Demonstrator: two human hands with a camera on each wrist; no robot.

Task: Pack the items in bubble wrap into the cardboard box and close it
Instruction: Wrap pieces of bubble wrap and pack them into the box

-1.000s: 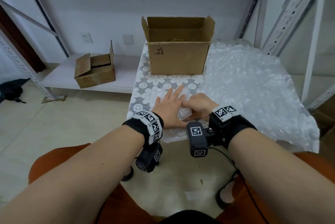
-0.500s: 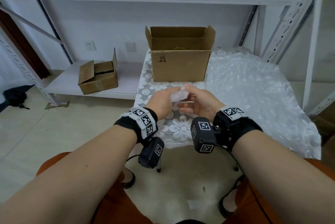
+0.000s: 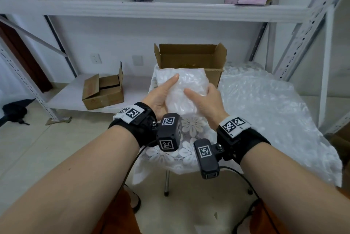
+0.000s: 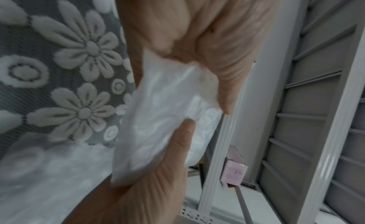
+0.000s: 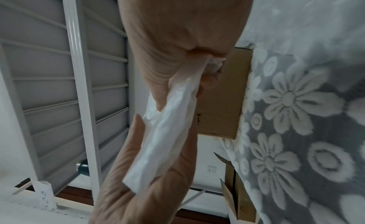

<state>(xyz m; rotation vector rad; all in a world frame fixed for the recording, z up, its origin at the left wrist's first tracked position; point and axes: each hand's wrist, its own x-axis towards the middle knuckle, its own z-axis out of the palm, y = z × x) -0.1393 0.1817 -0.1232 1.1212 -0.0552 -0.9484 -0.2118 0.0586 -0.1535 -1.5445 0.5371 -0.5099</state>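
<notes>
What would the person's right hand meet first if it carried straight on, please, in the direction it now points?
Probably the open brown cardboard box beyond the white bubble-wrapped bundle that the right hand grips; depth is unclear.

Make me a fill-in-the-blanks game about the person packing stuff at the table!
1. Both hands hold a bundle wrapped in ____ wrap.
2. The flaps of the cardboard box on the table are ____.
3. The box on the top shelf is ____ in colour.
4. The tablecloth has a pattern of ____.

Missing words: bubble; open; pink; flowers
</notes>
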